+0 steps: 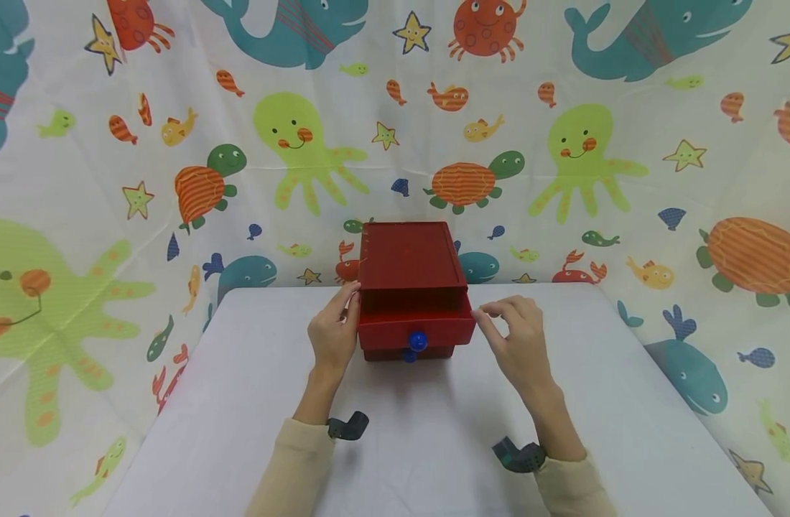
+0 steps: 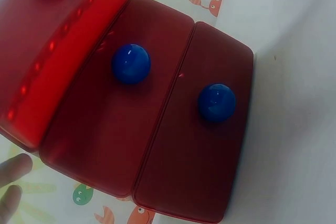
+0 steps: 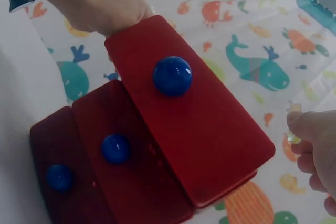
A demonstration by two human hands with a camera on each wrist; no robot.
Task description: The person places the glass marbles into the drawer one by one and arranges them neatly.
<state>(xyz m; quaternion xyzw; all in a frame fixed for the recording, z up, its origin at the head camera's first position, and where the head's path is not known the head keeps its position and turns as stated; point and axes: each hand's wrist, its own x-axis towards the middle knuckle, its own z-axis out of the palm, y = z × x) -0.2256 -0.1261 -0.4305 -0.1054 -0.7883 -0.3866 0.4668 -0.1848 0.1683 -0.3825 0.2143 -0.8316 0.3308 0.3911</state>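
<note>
A red box of drawers [image 1: 408, 255] stands on the table, its top drawer [image 1: 387, 333] pulled out towards me. That drawer has a round blue knob [image 1: 418, 341]; the middle drawer [image 2: 105, 114] and bottom drawer [image 2: 184, 156], each with a blue knob, are closed. My left hand [image 1: 333, 332] is at the box's left side, its fingertips touching the edge beside the pulled-out drawer. On the other side, my right hand [image 1: 516, 337] is loosely bent by the drawer's right front corner, holding nothing. The right wrist view shows a small gap between them. The drawer's inside is hidden.
The white table [image 1: 408, 445] reaches out on both sides of the box and in front of it. Behind hangs a cloth [image 1: 382, 179] printed with sea animals, close to the box's back. Each wrist wears a dark camera mount [image 1: 519, 456].
</note>
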